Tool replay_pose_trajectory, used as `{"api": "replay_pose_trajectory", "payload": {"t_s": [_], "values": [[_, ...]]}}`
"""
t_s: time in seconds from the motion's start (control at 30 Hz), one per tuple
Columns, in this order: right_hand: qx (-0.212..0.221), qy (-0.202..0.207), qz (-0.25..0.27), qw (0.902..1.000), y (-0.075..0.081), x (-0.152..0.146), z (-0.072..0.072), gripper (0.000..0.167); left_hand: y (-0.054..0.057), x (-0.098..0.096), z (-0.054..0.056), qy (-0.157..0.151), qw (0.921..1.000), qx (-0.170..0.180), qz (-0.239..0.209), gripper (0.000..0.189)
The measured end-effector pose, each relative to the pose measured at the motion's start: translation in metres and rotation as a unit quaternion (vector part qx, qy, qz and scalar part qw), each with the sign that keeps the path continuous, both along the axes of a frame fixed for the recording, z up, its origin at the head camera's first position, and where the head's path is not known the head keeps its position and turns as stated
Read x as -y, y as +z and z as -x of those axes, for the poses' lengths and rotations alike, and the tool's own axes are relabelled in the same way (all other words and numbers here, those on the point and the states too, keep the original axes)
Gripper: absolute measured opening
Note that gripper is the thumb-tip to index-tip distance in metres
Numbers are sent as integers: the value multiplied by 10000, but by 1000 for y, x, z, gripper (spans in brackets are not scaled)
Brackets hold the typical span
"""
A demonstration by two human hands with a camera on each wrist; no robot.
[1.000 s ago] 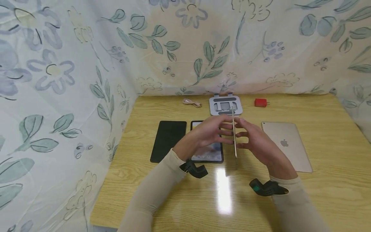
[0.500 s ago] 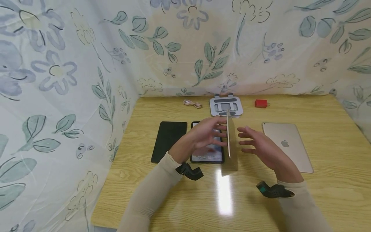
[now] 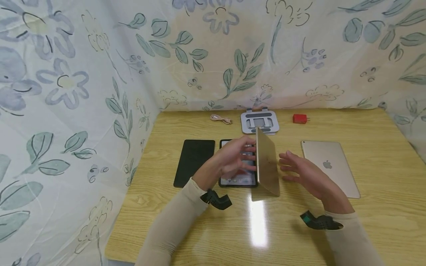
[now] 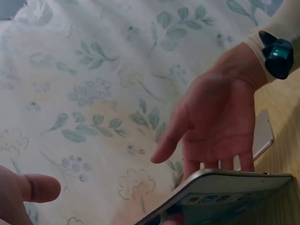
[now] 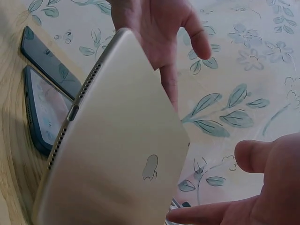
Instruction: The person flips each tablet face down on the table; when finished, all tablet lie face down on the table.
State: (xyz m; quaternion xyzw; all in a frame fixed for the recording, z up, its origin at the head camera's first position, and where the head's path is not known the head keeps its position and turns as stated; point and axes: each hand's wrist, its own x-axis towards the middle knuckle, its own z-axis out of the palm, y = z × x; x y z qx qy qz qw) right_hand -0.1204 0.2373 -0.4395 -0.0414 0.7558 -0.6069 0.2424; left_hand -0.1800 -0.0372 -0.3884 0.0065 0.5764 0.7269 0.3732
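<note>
Facing inward, both hands (image 3: 229, 159) (image 3: 309, 174) flank the tablet (image 3: 267, 162).

Apple logos (image 3: 327, 164) on both gold tablets (image 5: 112, 126)

Cream fabric sleeves (image 3: 176, 221): long, plain, close-fitting
Left black wrist unit (image 3: 217, 200): curved
Right black wrist unit (image 3: 321, 221): curved, green patch (image 3: 306, 218)

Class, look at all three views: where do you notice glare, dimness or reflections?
Head view: brightest overall, with a white glare streak on the tabletop; left wrist view: dimmer, colours muted, the tilted gold tablet cut off by the lower edge; right wrist view: also dim, with leaf shapes reflected in the black tablet.
</note>
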Motion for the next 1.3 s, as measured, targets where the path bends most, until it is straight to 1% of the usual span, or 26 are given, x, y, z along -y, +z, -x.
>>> {"api": "replay_pose_trajectory", "payload": {"t_s": [0.17,0.27,0.43,0.53,0.63,0.77,0.9,1.03,1.2,1.3], "values": [[-112,-38,-271,9996,-1,-1,0,80,-9,-5,-1,269,9987,378,-197,47],[-194,-63,-589,9981,-2,0,-1,79,-14,-9,-1,366,9978,497,-253,46],[-266,-47,-925,9953,0,0,-5,82,-19,-14,1,313,9974,556,-328,42],[-385,-26,-1091,9933,0,1,-6,79,-21,-18,1,287,9972,585,-372,42],[-546,-11,-1469,9876,0,3,-7,77,-23,-22,1,329,9968,628,-378,47],[-689,-30,-2035,9766,-1,6,-8,76,-27,-26,2,458,9957,728,-352,54],[-807,-83,-2396,9675,-1,7,-8,73,-29,-29,3,533,9947,820,-331,57],[-953,-135,-2584,9612,-1,7,-9,70,-31,-32,3,514,9943,865,-341,58],[-1045,-181,-2648,9585,-3,5,-9,71,-33,-36,5,451,9947,893,-231,62],[-1173,-196,-2697,9556,-5,4,-8,69,-35,-38,6,450,9948,906,-144,65]]}}
